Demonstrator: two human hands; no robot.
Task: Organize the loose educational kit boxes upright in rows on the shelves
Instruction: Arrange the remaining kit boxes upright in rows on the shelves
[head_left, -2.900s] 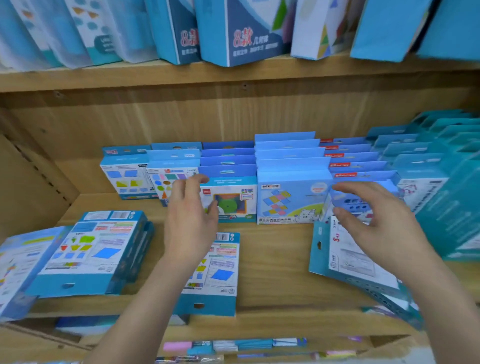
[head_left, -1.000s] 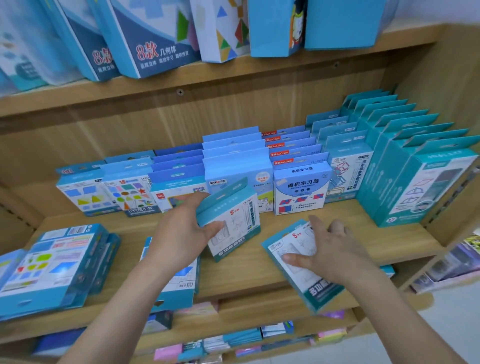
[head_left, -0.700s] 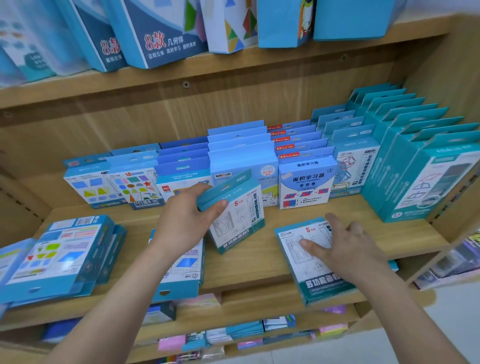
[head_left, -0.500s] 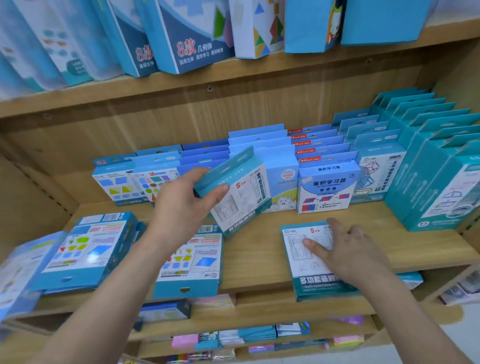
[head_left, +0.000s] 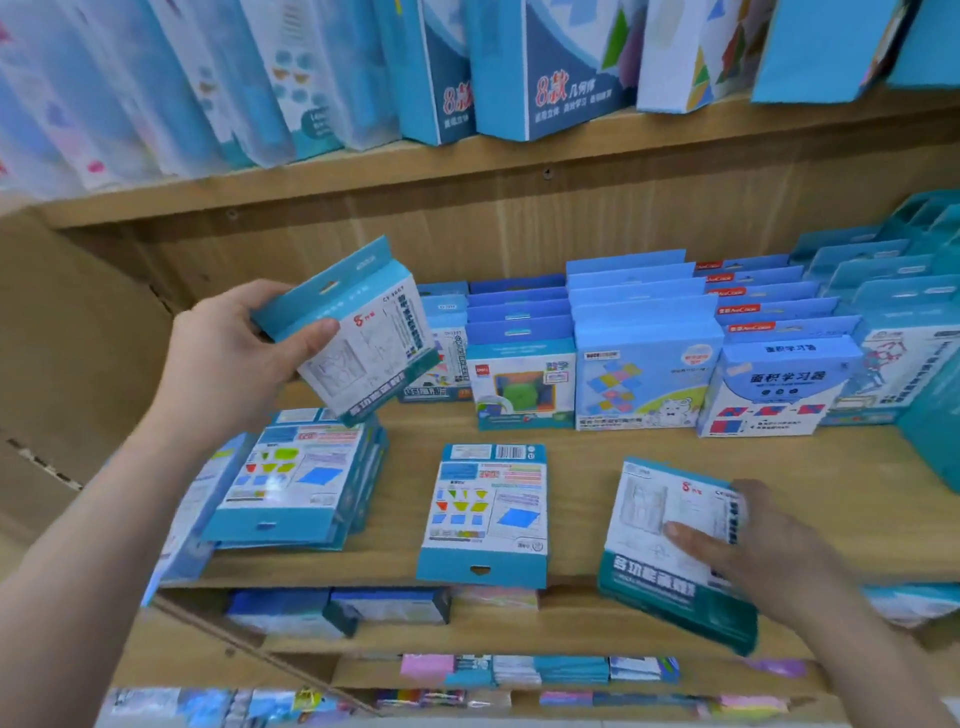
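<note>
Left hand (head_left: 234, 358): closed around the top flap end of one kit box (head_left: 363, 338), thumb across the front and fingers behind. The box is off the shelf (head_left: 779, 467) and tilted, with its low corner just above the stack (head_left: 296, 483) of flat boxes that lies below and slightly right of this hand.

Right hand (head_left: 769, 551): on a second box (head_left: 660, 519) lying flat under it, thumb across the printed face. Blur hides the fingers, so I cannot tell whether it grips or only presses. The near end of this box hangs past the shelf's front edge.

A third flat box (head_left: 488, 514) lies between the two hands. The upright rows (head_left: 644, 364) stand beyond both.

Risks, as judged:
- The one-end grip lets the tilted box swing, and its corner may clip the stack.
- The stack itself looks skewed toward the edge, so a nudge could spill it.
- Any pull toward the body may drop the overhanging box.
- Pushing a box into a row too hard may topple the boxes at its front.
</note>
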